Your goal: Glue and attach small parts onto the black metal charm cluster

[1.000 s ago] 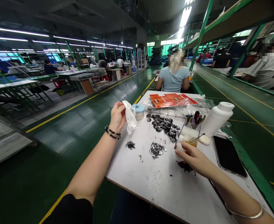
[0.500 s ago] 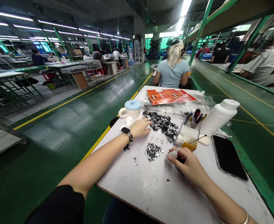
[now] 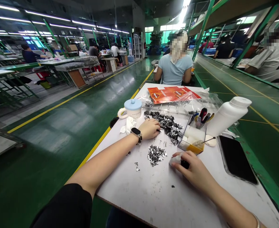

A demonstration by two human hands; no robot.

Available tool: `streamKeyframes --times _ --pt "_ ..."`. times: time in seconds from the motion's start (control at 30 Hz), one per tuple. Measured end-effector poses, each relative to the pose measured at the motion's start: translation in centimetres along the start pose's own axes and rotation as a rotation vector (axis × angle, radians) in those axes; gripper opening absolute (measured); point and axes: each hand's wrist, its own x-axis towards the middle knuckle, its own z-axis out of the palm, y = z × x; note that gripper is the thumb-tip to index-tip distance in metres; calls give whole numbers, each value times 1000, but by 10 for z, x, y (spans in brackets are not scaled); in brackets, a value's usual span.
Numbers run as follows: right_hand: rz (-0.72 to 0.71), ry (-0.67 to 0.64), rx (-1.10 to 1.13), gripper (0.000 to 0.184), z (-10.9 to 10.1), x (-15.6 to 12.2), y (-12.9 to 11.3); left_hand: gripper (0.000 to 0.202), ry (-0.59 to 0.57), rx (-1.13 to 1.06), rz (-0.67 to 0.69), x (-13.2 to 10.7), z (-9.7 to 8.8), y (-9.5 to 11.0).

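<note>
My left hand point(image 3: 149, 128), with a watch on its wrist, rests at the near left edge of a spread of black, shiny metal parts point(image 3: 174, 129). Its fingers are curled down, and a small black metal part shows at the fingertips. A smaller heap of silvery metal pieces point(image 3: 156, 155) lies nearer, between my two hands. On the right, my right hand point(image 3: 190, 163) is closed around a small whitish, translucent object point(image 3: 175, 159) with a black part under the palm. Its full shape is hidden by the fingers.
A lidded mug point(image 3: 133, 109) and crumpled tissue point(image 3: 128, 125) stand left. To the right are a clear box point(image 3: 192, 139) with tools, a white bottle point(image 3: 228, 115) and a phone point(image 3: 236, 158). Red printed packaging point(image 3: 172, 94) lies farther back. A person point(image 3: 175, 66) sits beyond the table.
My left hand has shifted slightly right along the parts, its fingers drawing in. My right hand stays in about the same place with the whitish object. The camera view has shifted slightly.
</note>
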Motion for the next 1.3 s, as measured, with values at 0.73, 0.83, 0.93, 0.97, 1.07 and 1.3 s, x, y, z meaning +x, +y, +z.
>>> streamKeyframes --times 0.73,0.83,0.93,0.97,1.07,1.3 --pt "274 133 659 39 -20 -16 -8 37 -136 -1608 -531 -90 9 91" --pt "341 196 696 41 -23 -20 -10 36 -88 -1474 -520 -99 11 102" --pt "380 203 794 40 -26 -23 -13 32 -107 -1388 -502 -104 14 107" --pt "382 211 845 38 -27 -23 -15 32 -124 -1365 -498 -105 15 108" --pt "355 348 972 35 -31 -21 -20 34 -162 -1328 -509 -107 17 109" --pt "323 664 976 31 -31 -34 -31 36 -178 -1145 -498 -108 21 110"
